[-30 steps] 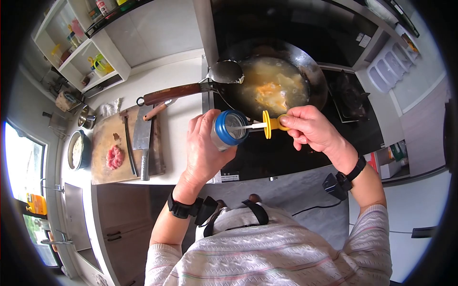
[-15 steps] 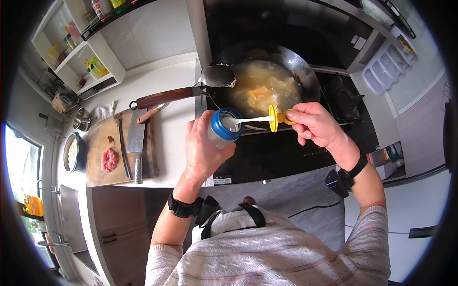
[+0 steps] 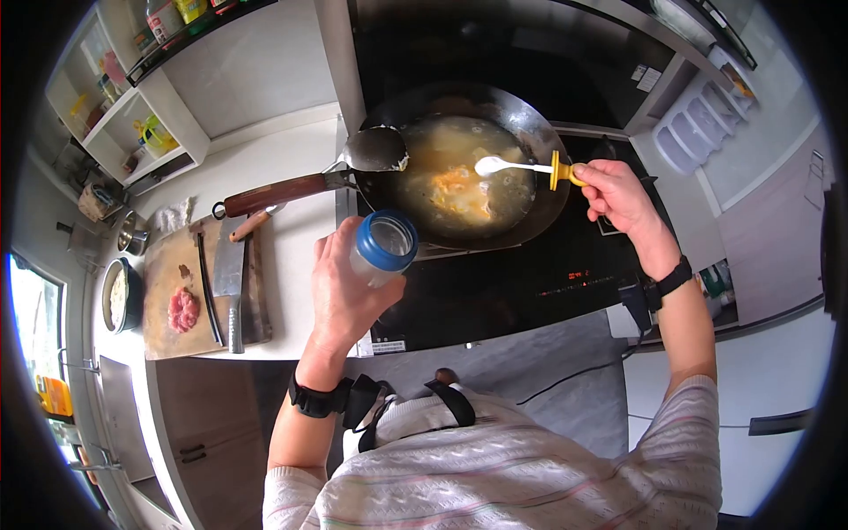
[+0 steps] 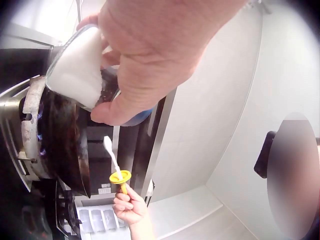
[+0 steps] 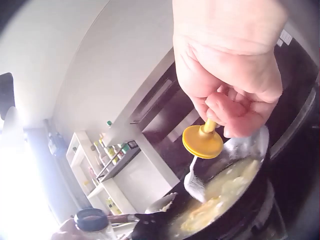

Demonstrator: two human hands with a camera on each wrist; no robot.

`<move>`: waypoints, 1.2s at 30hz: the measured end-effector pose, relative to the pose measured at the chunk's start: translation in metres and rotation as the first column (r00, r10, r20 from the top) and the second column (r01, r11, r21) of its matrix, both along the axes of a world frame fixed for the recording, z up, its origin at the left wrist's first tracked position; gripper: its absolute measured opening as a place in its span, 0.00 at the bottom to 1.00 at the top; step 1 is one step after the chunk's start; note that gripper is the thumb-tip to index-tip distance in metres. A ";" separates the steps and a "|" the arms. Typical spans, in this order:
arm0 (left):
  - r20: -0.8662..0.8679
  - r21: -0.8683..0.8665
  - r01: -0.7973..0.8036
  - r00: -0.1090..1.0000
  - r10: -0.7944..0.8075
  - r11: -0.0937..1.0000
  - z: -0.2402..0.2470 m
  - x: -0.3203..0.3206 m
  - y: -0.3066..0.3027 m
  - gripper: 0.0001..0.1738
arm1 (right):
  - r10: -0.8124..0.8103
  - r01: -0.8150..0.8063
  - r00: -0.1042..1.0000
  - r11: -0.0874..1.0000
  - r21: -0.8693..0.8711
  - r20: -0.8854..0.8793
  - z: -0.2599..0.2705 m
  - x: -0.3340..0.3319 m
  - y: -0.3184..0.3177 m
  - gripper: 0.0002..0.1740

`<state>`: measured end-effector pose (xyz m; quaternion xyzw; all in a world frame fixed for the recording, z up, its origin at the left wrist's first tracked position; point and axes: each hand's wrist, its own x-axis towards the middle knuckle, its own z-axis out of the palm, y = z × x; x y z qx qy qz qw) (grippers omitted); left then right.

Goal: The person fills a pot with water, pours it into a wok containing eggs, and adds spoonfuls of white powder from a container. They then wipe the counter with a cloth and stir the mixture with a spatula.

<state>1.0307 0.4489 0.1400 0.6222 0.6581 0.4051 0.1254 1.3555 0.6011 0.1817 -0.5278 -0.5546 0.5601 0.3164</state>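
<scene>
My left hand [image 3: 340, 296] grips a glass jar with a blue rim [image 3: 378, 259], its mouth open and tilted toward the head camera. White granules [image 4: 80, 65] fill part of the jar in the left wrist view. My right hand [image 3: 621, 196] pinches the knob of a yellow lid [image 3: 556, 171], from which a white spoon [image 3: 517, 166] extends. The spoon, with white in its bowl, points left above the wok [image 3: 528, 119]. Cloudy broth with orange-yellow and pale pieces [image 3: 459, 194] lies in the wok.
A ladle [image 3: 375, 150] with a wooden handle lies across the wok's left edge. Left of it, a cutting board [image 3: 163, 256] bears a cleaver [image 3: 230, 265], raw meat [image 3: 183, 309] and dark sticks. A dark bowl [image 3: 132, 296] stands beside the board. Blue flame [image 4: 41, 150] shows under the wok.
The spoon has come out of the jar and moved up and right over the wok with my right hand. My left hand and the jar have shifted a little left in view.
</scene>
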 end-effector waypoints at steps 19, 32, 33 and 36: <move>0.010 -0.005 0.012 1.000 -0.012 1.000 -0.003 -0.008 -0.013 0.37 | -0.066 0.014 0.959 0.983 0.185 0.274 -0.013 -0.061 0.066 0.17; 0.032 -0.060 -0.007 0.999 0.009 0.998 -0.003 -0.016 -0.011 0.38 | 0.027 -0.168 0.939 0.904 0.392 0.342 0.036 -0.064 0.016 0.13; 0.034 -0.057 0.001 0.999 0.001 0.998 -0.004 -0.016 -0.010 0.38 | 0.178 -0.256 0.954 0.903 0.345 0.243 0.043 -0.067 -0.002 0.12; 0.028 -0.062 0.019 0.999 -0.017 0.998 -0.003 -0.012 -0.007 0.37 | 0.366 -0.446 0.885 0.844 0.298 0.288 0.038 -0.088 -0.040 0.09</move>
